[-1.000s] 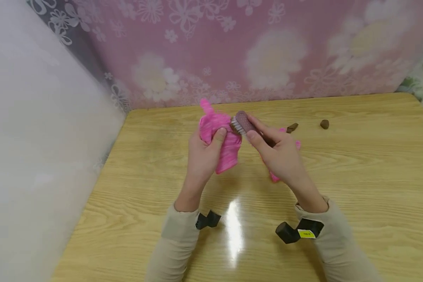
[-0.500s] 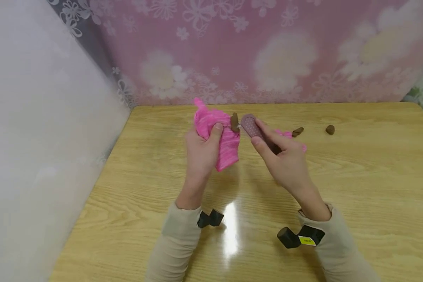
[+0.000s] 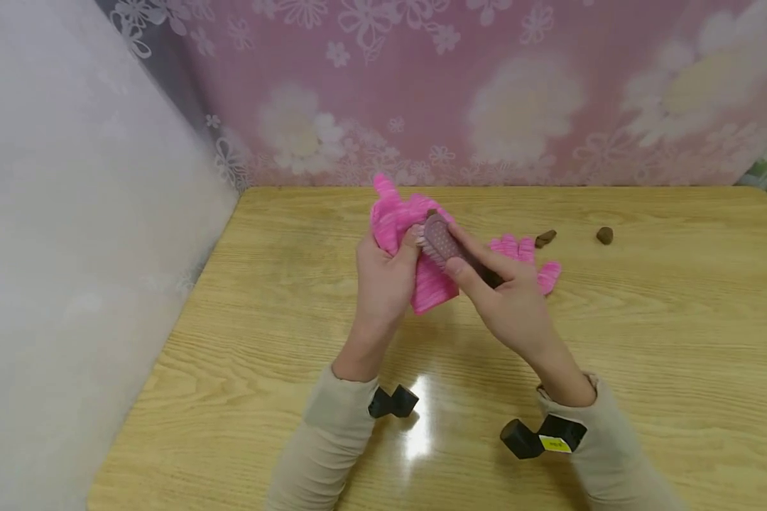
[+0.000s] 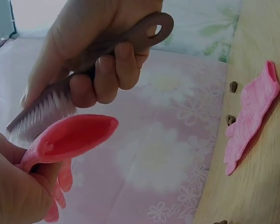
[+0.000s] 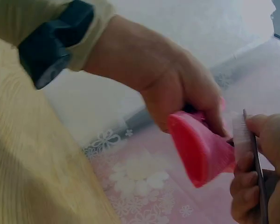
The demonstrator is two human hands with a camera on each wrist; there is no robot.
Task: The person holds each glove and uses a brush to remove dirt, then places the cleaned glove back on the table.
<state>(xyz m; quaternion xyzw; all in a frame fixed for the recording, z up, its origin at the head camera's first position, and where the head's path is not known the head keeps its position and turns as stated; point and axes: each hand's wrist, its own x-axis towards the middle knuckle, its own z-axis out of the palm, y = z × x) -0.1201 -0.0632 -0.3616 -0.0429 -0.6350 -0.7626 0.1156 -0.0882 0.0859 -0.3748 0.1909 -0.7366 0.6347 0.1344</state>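
Observation:
My left hand (image 3: 383,287) grips a pink knitted glove (image 3: 436,287) above the table, thumb on top. In the left wrist view the glove's open cuff (image 4: 81,135) shows its bright inside. My right hand (image 3: 518,305) holds a mauve scrubbing brush (image 3: 444,240) with a dotted back and white bristles. Its bristles lie against the glove, close by the left thumb. A bit of brown, clay-like lump (image 3: 432,211) peeks out past the brush head, the rest covered. The brush's handle (image 4: 142,35) ends in a hanging hole.
A second pink glove (image 3: 548,277) lies on the wooden table (image 3: 645,397), partly behind the right hand. Beyond it sit two small brown lumps (image 3: 604,235), near the back edge. A flowered pink backdrop (image 3: 371,106) borders the table, with a white wall (image 3: 102,284) to the left.
The brush has swung left onto the glove, covering most of the brown lump that showed between them half a second ago. My left hand and its glove have shifted slightly right.

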